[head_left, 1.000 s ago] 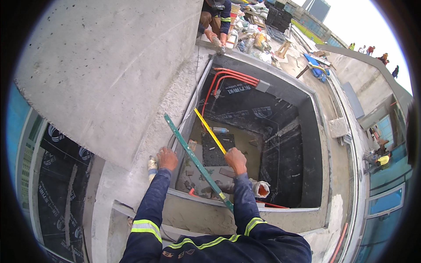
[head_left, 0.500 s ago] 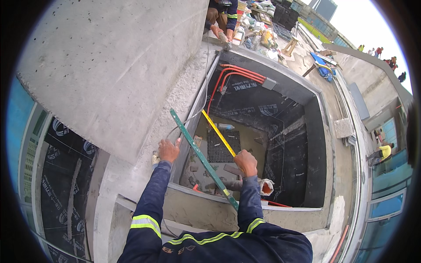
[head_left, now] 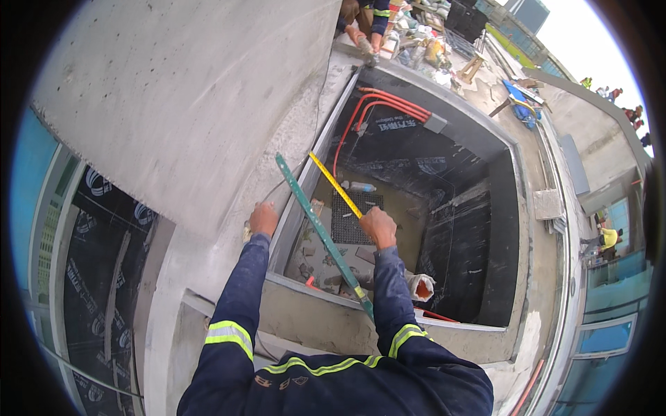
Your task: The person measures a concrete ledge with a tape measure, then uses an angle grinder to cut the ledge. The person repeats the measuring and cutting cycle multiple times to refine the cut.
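Note:
My right hand (head_left: 379, 227) is closed around a yellow tape measure (head_left: 336, 183), whose blade slants far-left across the pit. Its far end meets the pit's left rim. My left hand (head_left: 263, 220) is at the left ledge with its fingers curled; what they grip, if anything, is hidden. A thin grey cable (head_left: 277, 186) runs to that hand. Between my hands a long green straightedge (head_left: 320, 232) slants over the near-left corner of the pit (head_left: 510, 229), its near end beside my right forearm.
Inside the pit are orange-red conduits (head_left: 388, 102), a black grate (head_left: 354, 218), a plastic bottle (head_left: 362, 187) and a white sack (head_left: 420, 286). A concrete wall (head_left: 187, 104) rises at left. Another person's hands (head_left: 361, 40) work at the far corner, near piled bags (head_left: 423, 48).
The tape's far end has shifted left and away, onto the left rim. My right hand has moved slightly left and farther out with it. The left thumb is less extended.

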A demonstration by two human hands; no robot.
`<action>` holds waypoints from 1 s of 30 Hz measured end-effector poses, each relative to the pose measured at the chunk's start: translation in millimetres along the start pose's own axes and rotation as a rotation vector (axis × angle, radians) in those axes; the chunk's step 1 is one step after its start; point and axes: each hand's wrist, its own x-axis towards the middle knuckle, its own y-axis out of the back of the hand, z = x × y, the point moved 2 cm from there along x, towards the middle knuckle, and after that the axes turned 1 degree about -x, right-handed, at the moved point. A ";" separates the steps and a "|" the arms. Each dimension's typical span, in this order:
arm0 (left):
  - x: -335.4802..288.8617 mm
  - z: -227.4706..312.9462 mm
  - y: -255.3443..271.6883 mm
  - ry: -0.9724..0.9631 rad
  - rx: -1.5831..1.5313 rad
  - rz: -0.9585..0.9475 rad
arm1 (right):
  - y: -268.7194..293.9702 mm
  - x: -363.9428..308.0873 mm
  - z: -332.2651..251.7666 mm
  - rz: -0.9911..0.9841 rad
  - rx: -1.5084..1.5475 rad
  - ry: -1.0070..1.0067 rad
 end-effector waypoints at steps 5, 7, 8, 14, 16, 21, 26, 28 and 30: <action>-15.5 22.6 12.7 -0.034 -0.258 0.143 | -2.0 23.6 -13.0 -0.080 0.030 -0.014; -18.7 30.0 15.0 0.021 -0.291 0.164 | -6.3 39.2 -14.9 -0.121 0.038 -0.021; -16.0 18.7 10.6 0.022 -0.274 0.208 | -7.0 43.6 -27.4 -0.130 0.061 -0.005; 11.7 -31.5 -8.2 -0.081 -0.413 0.233 | -50.7 114.2 -76.0 -0.403 0.136 0.070; 21.4 8.1 -11.3 0.026 -0.636 0.149 | -57.1 160.8 -52.3 -0.549 0.120 0.055; 2.4 -7.7 19.2 0.307 -0.794 0.140 | -53.6 113.0 -89.0 -0.965 0.948 -0.364; 17.8 0.3 18.2 0.365 -0.591 0.058 | -28.0 70.3 -64.3 -0.906 0.946 -0.203; 21.9 -3.4 11.8 0.394 -0.529 0.063 | -29.1 56.3 -48.6 -0.895 0.899 -0.223; 24.0 1.8 3.9 0.412 -0.493 0.075 | -36.0 43.7 -20.5 -0.845 0.810 -0.188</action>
